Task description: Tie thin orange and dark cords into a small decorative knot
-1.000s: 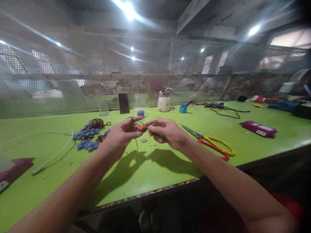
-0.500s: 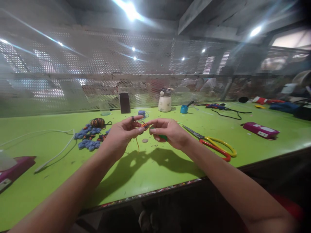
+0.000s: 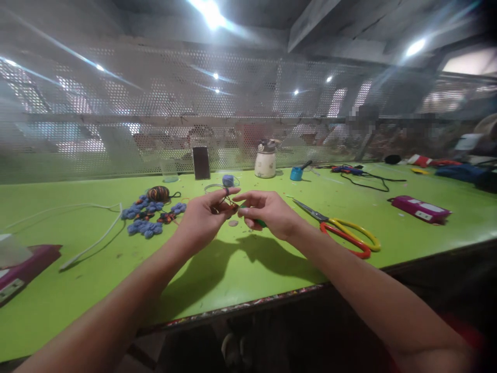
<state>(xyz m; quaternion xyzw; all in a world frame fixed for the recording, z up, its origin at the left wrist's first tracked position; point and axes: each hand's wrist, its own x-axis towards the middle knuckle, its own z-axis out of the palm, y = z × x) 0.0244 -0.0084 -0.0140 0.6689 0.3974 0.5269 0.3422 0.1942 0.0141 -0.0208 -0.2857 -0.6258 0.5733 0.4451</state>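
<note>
My left hand (image 3: 205, 215) is closed in a pinch on a small crochet piece (image 3: 232, 209) of dark and orange yarn. Dark yarn also loops round its raised index finger. Close beside it, my right hand (image 3: 269, 211) grips a green-handled crochet hook (image 3: 260, 223); the hook's tip is too small to make out. To the left lie blue crocheted flowers (image 3: 144, 228) and a ball of dark, multicoloured yarn (image 3: 158, 194). A small blue yarn ball (image 3: 228, 180) sits behind my hands.
Large scissors (image 3: 337, 228) with red and yellow handles lie right of my right hand on the green table (image 3: 248, 290). Toward the back stand a phone (image 3: 201, 163), a bottle (image 3: 265, 159) and a blue pot (image 3: 296, 173). Purple power strips (image 3: 421, 208) and a white cable (image 3: 93, 248) flank the workspace.
The left fingers have curled in, hiding more of the crochet piece, and the orange yarn tail below it no longer shows. My right hand stays close by with the hook. The view shifts slightly.
</note>
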